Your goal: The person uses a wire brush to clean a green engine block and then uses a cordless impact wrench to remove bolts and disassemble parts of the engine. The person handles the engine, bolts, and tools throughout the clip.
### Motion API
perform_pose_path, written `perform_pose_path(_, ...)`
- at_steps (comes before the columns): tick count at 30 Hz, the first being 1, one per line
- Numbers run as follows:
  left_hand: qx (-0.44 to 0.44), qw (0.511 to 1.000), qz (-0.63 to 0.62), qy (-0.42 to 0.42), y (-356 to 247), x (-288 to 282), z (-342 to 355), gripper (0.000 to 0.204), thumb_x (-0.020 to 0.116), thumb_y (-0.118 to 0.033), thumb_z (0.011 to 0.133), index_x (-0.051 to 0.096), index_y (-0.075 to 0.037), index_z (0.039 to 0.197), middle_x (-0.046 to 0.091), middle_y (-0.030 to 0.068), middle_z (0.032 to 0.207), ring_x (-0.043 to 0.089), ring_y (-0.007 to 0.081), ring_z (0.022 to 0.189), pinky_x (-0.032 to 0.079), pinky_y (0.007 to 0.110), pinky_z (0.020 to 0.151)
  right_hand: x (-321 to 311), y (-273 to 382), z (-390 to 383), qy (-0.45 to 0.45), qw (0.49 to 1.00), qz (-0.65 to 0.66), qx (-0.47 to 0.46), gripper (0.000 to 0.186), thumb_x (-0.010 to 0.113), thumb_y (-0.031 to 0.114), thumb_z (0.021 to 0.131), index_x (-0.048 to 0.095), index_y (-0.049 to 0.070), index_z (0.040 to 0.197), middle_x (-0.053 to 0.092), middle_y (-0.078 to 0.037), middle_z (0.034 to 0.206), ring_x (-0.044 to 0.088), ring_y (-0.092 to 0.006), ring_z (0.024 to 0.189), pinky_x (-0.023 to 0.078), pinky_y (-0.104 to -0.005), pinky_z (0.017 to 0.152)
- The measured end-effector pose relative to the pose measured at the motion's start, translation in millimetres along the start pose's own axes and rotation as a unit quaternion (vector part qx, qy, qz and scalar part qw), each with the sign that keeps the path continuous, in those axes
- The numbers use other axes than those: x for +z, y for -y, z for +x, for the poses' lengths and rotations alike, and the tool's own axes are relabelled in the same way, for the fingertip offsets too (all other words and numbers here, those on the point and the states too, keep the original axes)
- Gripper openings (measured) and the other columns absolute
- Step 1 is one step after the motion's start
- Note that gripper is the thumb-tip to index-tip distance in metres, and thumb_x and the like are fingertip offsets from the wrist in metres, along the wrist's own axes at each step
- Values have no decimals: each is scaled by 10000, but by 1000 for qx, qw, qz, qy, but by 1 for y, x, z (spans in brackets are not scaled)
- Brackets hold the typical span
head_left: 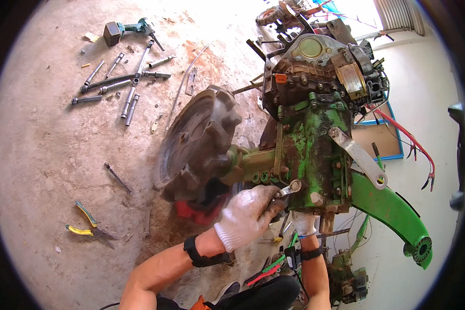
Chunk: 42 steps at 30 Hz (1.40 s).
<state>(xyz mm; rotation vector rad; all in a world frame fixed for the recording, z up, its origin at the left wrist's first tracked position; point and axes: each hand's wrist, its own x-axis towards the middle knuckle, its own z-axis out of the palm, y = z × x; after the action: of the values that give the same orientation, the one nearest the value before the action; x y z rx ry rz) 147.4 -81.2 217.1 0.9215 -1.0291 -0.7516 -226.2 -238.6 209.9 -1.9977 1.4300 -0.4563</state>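
Observation:
My left hand (pixel 250 214), in a white knitted glove with dirty fingertips, is closed around a short silver wrench (pixel 289 189). The wrench's ring end lies against the lower side of the green gear housing (pixel 310 150) of a machine. My right hand (pixel 304 223), gloved as well, reaches up beneath the housing's near end; its fingers are hidden behind the metal, so I cannot see what they touch. A grey lever arm (pixel 359 157) with a hole in its end sticks out from the housing's right side. Left of the housing an axle carries a large lugged wheel (pixel 196 144).
Pliers (pixel 92 230) with yellow-and-blue handles and a small dark tool (pixel 118 178) lie on the concrete floor. Farther off are several sockets and extension bars (pixel 129 106) and a cordless impact wrench (pixel 126 31). A curved green arm (pixel 392 206) juts out at right, near the wall.

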Motion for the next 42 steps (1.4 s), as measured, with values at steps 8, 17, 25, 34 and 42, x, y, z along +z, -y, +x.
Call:
perform_pose_path(8,15,998,-47,-41,-4,4,-1,294,735,-203,1015,673,-2,1221,721,223,1035,708,434,927,562,507,793,0,70,-12,-28,902,-427,-59,484,758,171,1000,633,53,1452,679,-120,1454,667,-248,1252,541,-419,1076)
perform_pose_path(17,-99,981,-165,-3,7,8,-40,383,645,-197,1078,604,-15,1413,721,237,1237,709,425,1098,574,474,938,-1,69,-23,-95,945,-302,-82,445,745,233,1004,678,87,1419,724,-83,1390,695,-287,1243,565,-436,1068)
perform_pose_path(25,-252,950,-70,168,73,15,-128,484,583,-388,1065,667,-63,1414,736,231,1301,681,450,1226,515,530,1076,-22,40,-15,-99,645,-709,-268,536,614,363,1038,597,100,1505,767,-133,1234,758,-329,934,553,-512,688)
perform_pose_path(34,-371,905,-30,206,119,17,-184,523,589,-498,1040,710,-110,1370,739,275,1236,682,492,1174,541,572,1009,-20,48,-17,-116,824,-553,-28,431,695,278,1047,676,93,1436,747,-136,1381,717,-338,1173,556,-434,1009)
perform_pose_path(42,-361,890,84,264,158,28,-250,447,608,-439,1018,737,-50,1195,753,288,1127,713,493,1084,564,589,939,-3,66,-22,-118,727,-672,-83,355,505,248,1158,709,159,1435,801,-106,1260,788,-293,871,621,-436,679)
